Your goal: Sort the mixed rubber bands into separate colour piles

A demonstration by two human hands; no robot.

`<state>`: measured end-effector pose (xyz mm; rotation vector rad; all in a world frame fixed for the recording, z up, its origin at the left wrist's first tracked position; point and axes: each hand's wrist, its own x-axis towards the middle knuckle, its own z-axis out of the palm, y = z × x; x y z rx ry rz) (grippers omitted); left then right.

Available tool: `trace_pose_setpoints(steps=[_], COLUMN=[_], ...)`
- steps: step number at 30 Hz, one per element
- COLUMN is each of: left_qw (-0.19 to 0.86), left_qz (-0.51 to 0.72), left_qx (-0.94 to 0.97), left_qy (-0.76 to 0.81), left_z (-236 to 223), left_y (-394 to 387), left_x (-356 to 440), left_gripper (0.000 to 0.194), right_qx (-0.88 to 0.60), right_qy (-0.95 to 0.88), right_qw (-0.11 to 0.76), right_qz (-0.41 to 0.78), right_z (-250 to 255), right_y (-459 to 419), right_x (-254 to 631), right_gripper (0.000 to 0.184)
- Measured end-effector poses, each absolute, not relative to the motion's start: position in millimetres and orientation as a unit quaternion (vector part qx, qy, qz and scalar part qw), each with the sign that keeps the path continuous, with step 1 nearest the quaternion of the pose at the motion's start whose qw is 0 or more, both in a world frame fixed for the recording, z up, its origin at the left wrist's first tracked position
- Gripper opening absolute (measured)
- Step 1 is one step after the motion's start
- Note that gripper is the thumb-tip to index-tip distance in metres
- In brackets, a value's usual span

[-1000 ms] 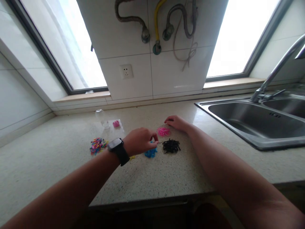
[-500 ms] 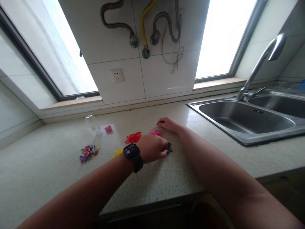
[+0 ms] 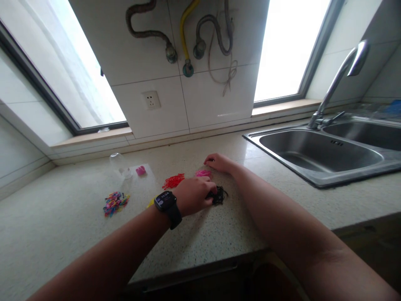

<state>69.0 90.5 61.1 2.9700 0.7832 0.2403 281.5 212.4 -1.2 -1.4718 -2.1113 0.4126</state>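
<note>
My left hand [image 3: 196,195], with a black watch [image 3: 167,202] on its wrist, reaches over a pile of small black bands [image 3: 219,195]. Its thumb and fingers are apart at the pile's left side, and no band shows gripped between them. My right hand [image 3: 218,162] rests on the counter behind, fingers loosely bent and nothing visible in them. Between the hands lies a pink pile [image 3: 203,173] of similar pieces, which look like little rubber hair bands. A red pile [image 3: 173,181] is left of it. The yellow pile [image 3: 151,202] is mostly hidden by my left wrist.
A mixed-colour pile [image 3: 115,203] lies on the counter [image 3: 78,230] at left. Behind it are a clear plastic bottle [image 3: 120,164] on its side and a pink cap [image 3: 140,170]. To the right is a steel sink [image 3: 319,152] with a tap [image 3: 336,81].
My left hand has shifted slightly left and its fingers have spread, uncovering more of the black pile. My right hand stays in place. The camera view has shifted a little.
</note>
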Motion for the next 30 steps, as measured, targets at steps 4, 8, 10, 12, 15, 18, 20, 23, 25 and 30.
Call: trace_pose_setpoints(steps=[4, 8, 10, 12, 15, 18, 20, 23, 25, 30], left_qw=[0.030, 0.029, 0.030, 0.031, 0.042, 0.074, 0.078, 0.016, -0.030, -0.047], left_qz=[0.080, 0.083, 0.088, 0.096, 0.113, 0.120, 0.118, 0.137, 0.166, 0.221], left_qx=[0.964, 0.962, 0.959, 0.956, 0.955, 0.965, 0.974, 0.986, 0.984, 0.974], left_qy=[0.253, 0.260, 0.269, 0.277, 0.272, 0.223, 0.174, 0.090, 0.052, 0.013], left_z=[61.0, 62.6, 65.4, 68.8, 68.7, 54.0, 36.7, 11.6, 2.2, -0.9], left_y=[87.1, 83.4, 77.5, 66.5, 40.3, 10.7, -4.6, -16.0, -17.0, -11.4], left_x=[69.2, 62.0, 55.5, 47.4, 32.9, 17.6, 8.5, -2.0, -6.1, -8.2], left_gripper=[0.019, 0.020, 0.020, 0.020, 0.020, 0.019, 0.017, 0.004, 0.004, 0.015], right_qx=[-0.548, -0.542, -0.542, -0.541, -0.544, -0.550, -0.551, -0.550, -0.550, -0.543], right_qy=[-0.780, -0.783, -0.784, -0.785, -0.785, -0.783, -0.783, -0.783, -0.781, -0.781], right_qw=[0.263, 0.266, 0.266, 0.265, 0.260, 0.253, 0.250, 0.250, 0.252, 0.260], right_qz=[0.150, 0.147, 0.147, 0.147, 0.144, 0.144, 0.143, 0.148, 0.155, 0.165], right_z=[-3.3, -5.1, -5.3, -4.8, -2.9, -0.8, -0.3, -1.4, -2.5, -3.5], right_y=[214.2, 214.8, 214.5, 213.9, 212.6, 211.4, 211.2, 212.0, 212.9, 213.7], right_x=[282.0, 282.8, 282.9, 282.8, 282.3, 281.7, 281.7, 281.9, 282.1, 282.7], right_gripper=[0.022, 0.022, 0.022, 0.022, 0.023, 0.023, 0.023, 0.022, 0.022, 0.020])
